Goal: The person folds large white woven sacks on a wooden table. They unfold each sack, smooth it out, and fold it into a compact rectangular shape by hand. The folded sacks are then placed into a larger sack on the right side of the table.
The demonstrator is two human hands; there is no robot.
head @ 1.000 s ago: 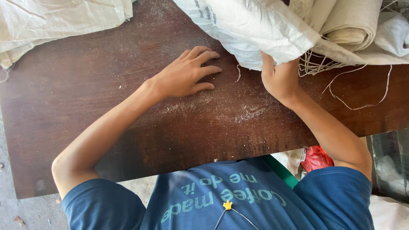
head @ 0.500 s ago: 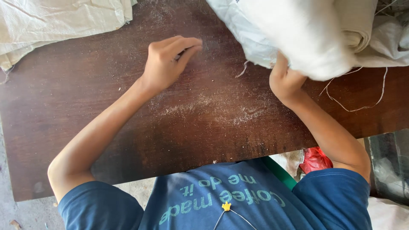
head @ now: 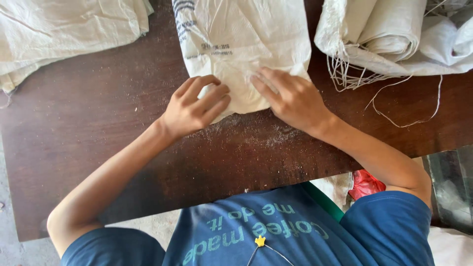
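A white woven sack (head: pixel 241 44) with dark printing lies flat on the dark brown wooden table (head: pixel 88 148), reaching from the far edge toward me. My left hand (head: pixel 194 106) sits at the sack's near left corner, fingers curled and pinching its edge. My right hand (head: pixel 290 98) lies flat on the sack's near right corner with its fingers spread, pressing the cloth down. Pale dust (head: pixel 266 138) is scattered on the wood just in front of both hands.
A pile of cream sacks (head: pixel 64 34) lies at the far left. Rolled white sacks (head: pixel 394 39) with frayed loose threads (head: pixel 404 113) sit at the far right. A red thing (head: pixel 364 184) shows below the table's near edge, beside my right arm.
The sack hung lifted at the far right in my right hand; now it lies flat in the middle. My left hand moved from the bare wood onto the sack's edge.
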